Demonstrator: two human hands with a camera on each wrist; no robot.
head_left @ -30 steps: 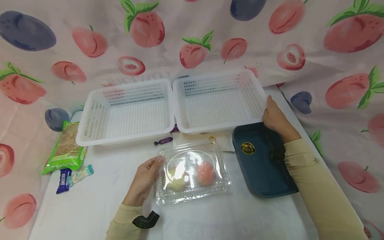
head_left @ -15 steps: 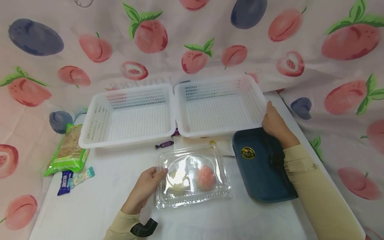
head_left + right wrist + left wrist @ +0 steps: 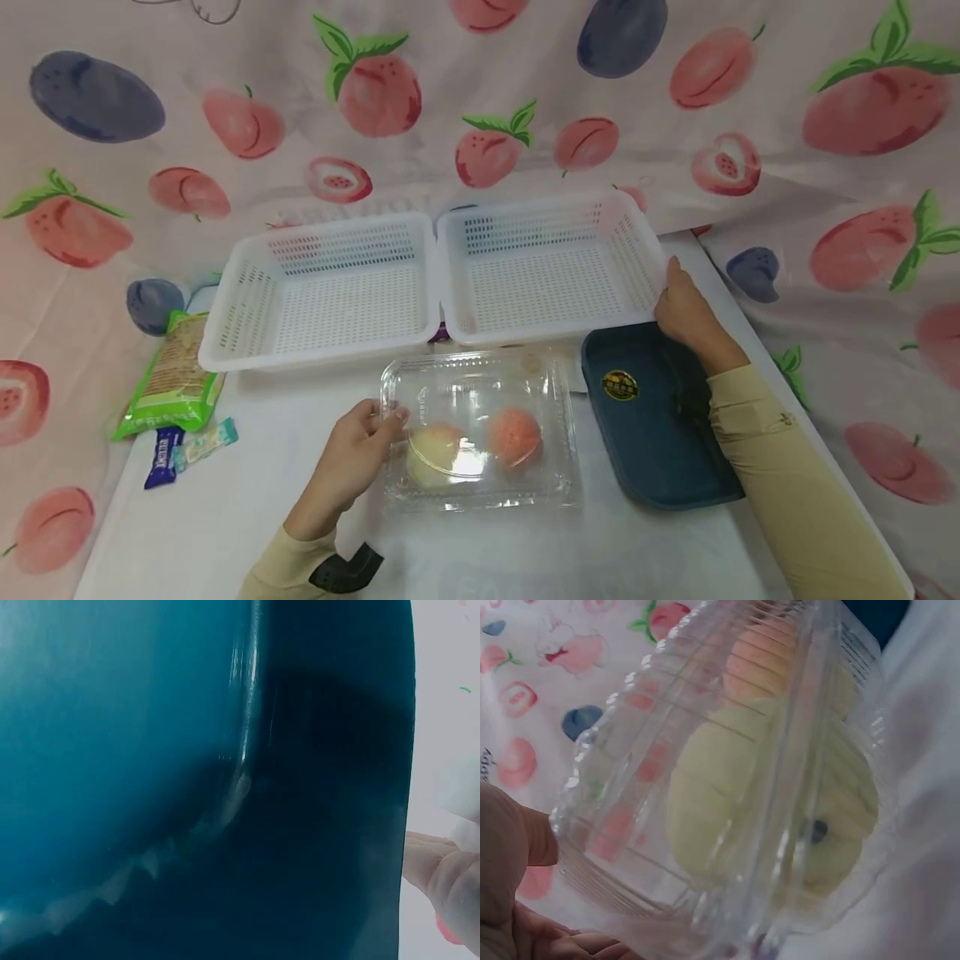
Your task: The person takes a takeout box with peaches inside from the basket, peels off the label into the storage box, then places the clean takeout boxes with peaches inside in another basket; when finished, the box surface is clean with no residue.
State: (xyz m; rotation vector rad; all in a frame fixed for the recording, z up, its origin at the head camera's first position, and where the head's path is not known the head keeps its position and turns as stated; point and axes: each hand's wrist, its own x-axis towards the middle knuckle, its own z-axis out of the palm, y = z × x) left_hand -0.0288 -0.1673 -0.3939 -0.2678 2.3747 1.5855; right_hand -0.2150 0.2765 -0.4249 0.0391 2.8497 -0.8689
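My left hand [image 3: 347, 463] grips the left edge of a clear plastic clamshell box [image 3: 480, 497], its thumb lying over the rim. Inside, a pale green fruit [image 3: 432, 454] and an orange-pink fruit [image 3: 514, 437] sit side by side. The left wrist view shows the green fruit's dark end spot through the box wall. Far to the right, my right hand [image 3: 693, 315] holds the front right corner of the right white basket [image 3: 558, 323]. A dark blue tray [image 3: 660, 433] lies below that hand and fills most of the right wrist view.
A second white basket [image 3: 330, 357] stands to the left. Beside it lie a green food packet [image 3: 171, 375], a blue wrapped bar [image 3: 163, 457] and a light teal sachet [image 3: 206, 443]. Fruit-print cloth [image 3: 420, 167] hangs behind the table.
The left hand has raised and tilted the box; its far edge now covers the purple candy seen earlier. The fruits show more clearly through the lid. The right hand stays at the basket corner.
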